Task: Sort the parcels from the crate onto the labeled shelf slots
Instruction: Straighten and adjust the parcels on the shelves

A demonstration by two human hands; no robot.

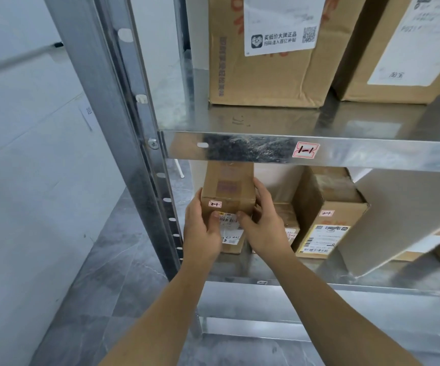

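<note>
Parcel [228, 192] marked 2-1 is gripped from both sides at the left end of the lower shelf [319, 270]: left hand [203, 231] on its left face, right hand [263, 225] on its right. Its long axis is pointed away into the slot; a straight push is judged needed.

Post [141, 165] hems left — neighbour box [319, 202] right.

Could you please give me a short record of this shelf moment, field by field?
parcel in hand: small cardboard box, sticker 2-1
left hand: grips the box's left side
right hand: grips its right side
place: left end of the lower shelf, below the rail label 1-1
neighbour: box to its right, also marked 2-1
upper shelf: two large cartons
</note>
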